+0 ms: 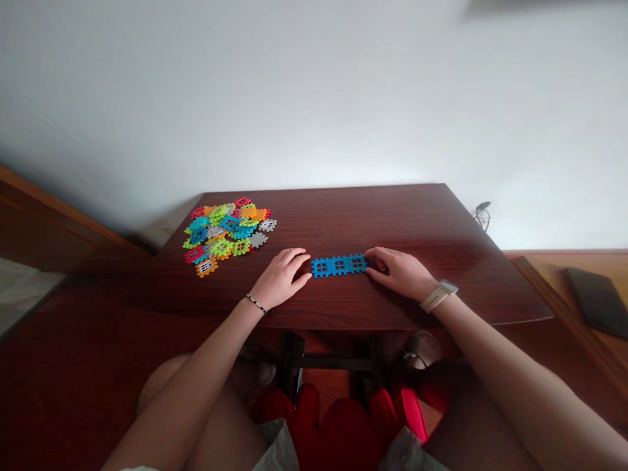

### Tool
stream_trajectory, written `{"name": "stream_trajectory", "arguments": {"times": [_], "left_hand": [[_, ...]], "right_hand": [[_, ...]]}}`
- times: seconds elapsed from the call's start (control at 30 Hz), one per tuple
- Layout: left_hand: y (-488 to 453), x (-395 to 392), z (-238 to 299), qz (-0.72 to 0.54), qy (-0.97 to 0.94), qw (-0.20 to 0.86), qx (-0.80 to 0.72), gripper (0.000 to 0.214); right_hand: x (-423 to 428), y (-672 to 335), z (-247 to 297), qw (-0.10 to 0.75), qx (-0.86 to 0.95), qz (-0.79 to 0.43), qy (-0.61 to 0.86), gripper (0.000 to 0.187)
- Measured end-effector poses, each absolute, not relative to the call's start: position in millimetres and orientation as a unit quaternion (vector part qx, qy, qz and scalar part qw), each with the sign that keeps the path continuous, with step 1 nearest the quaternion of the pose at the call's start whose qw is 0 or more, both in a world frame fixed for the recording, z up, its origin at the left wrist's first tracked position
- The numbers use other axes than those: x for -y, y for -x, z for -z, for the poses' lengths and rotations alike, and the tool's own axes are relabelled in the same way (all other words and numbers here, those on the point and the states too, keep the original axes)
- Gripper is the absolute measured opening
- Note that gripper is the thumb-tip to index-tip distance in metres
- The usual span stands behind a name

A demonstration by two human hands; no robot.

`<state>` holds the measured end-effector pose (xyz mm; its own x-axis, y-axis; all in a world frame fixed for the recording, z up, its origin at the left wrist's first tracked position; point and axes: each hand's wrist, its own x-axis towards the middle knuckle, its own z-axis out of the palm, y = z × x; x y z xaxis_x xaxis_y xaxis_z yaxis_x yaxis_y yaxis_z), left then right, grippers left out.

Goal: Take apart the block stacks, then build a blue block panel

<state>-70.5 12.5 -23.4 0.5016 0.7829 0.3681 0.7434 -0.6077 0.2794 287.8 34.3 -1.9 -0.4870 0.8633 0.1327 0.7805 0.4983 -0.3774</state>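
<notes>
steady the blue strip (339, 265) evenly from both ends

the strip lies flat on the desk (343, 222), between your two hands, its three window panels in one row. your left hand (284, 275) is at the left end, thumb and index finger parted fairly wide; the view is too small to tell whether their tips touch the teeth. your right hand (402, 273) has its thumb and index finger at the right end, but i cannot tell whether they pinch it or only rest against it. hold both wrists low and level, and put any pressure along the row, equally from each side; lifting one end would probably flex the joints. check that the teeth sit flush, as i cannot judge that from here. mind the pile of coloured pieces (223, 229) to your left; a knock could scatter them.
</notes>
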Motion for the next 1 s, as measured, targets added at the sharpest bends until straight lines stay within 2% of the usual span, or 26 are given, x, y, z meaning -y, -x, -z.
{"name": "stream_trajectory", "arguments": {"times": [0.73,1.0], "left_hand": [[74,-17,19,-0.231,-0.866,0.070,-0.437,0.037],[84,-35,14,-0.293,-0.813,0.043,-0.501,0.027]], "right_hand": [[-34,-288,4,0.170,0.851,-0.130,0.479,0.033],[-32,-287,4,0.175,0.851,-0.129,0.479,0.031]]}}
